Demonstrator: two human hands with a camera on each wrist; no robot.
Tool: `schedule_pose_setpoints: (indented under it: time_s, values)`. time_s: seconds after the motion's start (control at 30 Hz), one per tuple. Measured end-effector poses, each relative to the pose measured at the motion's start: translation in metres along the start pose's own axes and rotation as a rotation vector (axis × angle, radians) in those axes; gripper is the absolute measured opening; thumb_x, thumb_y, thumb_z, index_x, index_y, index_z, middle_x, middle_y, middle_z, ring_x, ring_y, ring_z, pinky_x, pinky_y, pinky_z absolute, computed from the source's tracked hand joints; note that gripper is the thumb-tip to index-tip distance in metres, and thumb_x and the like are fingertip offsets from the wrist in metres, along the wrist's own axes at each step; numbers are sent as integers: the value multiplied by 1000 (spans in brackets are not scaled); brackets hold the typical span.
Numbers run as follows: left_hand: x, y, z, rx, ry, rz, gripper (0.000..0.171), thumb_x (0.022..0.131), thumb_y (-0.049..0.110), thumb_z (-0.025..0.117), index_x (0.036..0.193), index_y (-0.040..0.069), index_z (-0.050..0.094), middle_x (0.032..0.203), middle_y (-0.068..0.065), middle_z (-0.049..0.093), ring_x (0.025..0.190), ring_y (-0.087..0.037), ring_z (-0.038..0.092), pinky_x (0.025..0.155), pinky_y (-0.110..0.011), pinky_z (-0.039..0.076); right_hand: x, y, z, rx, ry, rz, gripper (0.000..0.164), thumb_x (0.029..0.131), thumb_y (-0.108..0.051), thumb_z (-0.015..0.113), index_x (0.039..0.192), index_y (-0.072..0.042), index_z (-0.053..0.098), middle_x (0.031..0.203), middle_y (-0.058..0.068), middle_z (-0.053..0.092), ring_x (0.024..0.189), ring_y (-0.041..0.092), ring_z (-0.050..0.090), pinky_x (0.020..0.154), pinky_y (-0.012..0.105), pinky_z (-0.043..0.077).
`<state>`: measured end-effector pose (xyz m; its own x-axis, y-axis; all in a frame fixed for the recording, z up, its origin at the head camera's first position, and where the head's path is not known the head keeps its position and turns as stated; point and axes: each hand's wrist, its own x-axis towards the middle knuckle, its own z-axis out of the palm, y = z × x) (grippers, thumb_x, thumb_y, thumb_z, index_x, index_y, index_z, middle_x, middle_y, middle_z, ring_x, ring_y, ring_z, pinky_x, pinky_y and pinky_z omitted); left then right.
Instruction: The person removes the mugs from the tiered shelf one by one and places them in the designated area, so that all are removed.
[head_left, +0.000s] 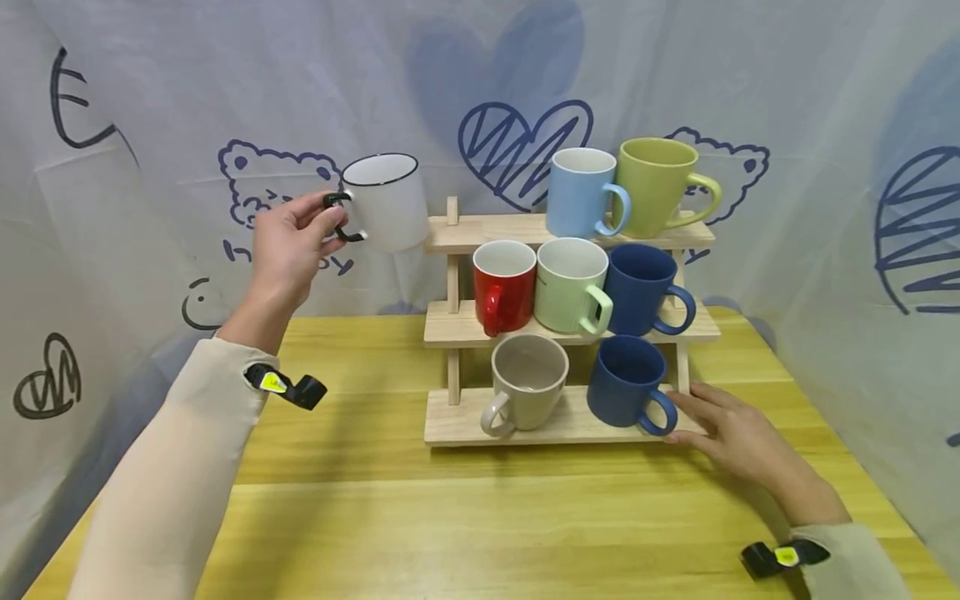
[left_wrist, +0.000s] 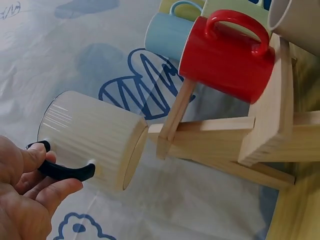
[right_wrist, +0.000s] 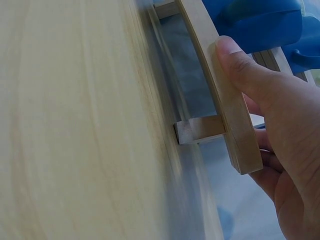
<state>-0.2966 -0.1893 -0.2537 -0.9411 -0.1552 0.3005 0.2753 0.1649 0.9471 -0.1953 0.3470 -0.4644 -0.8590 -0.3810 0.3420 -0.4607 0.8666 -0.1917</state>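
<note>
My left hand [head_left: 288, 242] pinches the black handle of a white mug [head_left: 388, 204] with a dark rim. The mug is held upright in the air, just left of the top tier of a three-step wooden shelf [head_left: 491, 233]. In the left wrist view, thumb and fingers close on that handle [left_wrist: 67, 171]. My right hand [head_left: 738, 433] grips the right end of the shelf's bottom board [right_wrist: 232, 110], thumb on the board and the other fingers partly hidden behind it. Beside this hand stands a dark blue mug [head_left: 626, 383] on the bottom tier.
A light blue mug [head_left: 576, 196] and an olive green mug [head_left: 651, 187] stand on the top tier. The middle tier bears a red mug [head_left: 504, 287], a pale green mug [head_left: 566, 287] and another blue mug [head_left: 637, 292]. A beige mug [head_left: 528, 383] sits below. A patterned curtain [head_left: 375, 75] hangs behind.
</note>
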Motion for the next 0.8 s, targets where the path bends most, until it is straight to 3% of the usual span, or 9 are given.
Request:
schedule_pose_setpoints:
  time_s: [0.4,0.8]
  values:
    - [-17,-18,-26,-36,42,11,42,92,16,68,129,-1,61,110,-9,67,98,-14,65,80,-22,55,1,0,-2,4,-35,34,60,84,-46,74,134,-15,62,136,27,51,117,50,52,88,66,46]
    - [-30,-50,-41,-2,76,-21,43,94,16,66,131,-3,59,117,-11,65,103,-14,64,80,-21,54,2,0,-3,12,-66,60,60,85,-49,72,135,-16,61,138,27,49,120,50,50,91,66,44]
